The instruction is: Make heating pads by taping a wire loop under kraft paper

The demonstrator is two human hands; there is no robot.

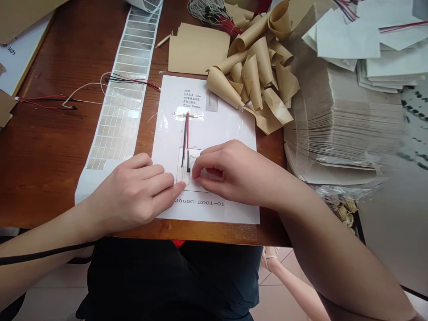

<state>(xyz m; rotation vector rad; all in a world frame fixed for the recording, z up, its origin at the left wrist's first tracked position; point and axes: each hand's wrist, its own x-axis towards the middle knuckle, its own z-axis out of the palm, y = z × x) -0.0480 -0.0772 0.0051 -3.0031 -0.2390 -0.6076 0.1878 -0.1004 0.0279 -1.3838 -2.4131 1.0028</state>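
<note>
A printed white sheet [207, 129] marked 206DC-E001-01 lies before me. On it, a red and black wire lead [187, 138] runs down from a clear taped strip and has black sleeved ends. My right hand [230, 171] is closed in a pinch just right of these ends, at a thin pale wire [191, 157]; the fingertips partly hide it. My left hand [138, 187] rests at the sheet's lower left, one finger stretched out with its tip on the drawing, the others loosely bent. Its thumb is hidden.
Left of the sheet lies a long strip of silvery labels [133, 49], crossed by loose wire leads [130, 80]. Beyond are brown paper cards [199, 47], rolled brown papers [257, 62] and a wire bundle [214, 15]. A tall stack of sheets [351, 120] in plastic stands right.
</note>
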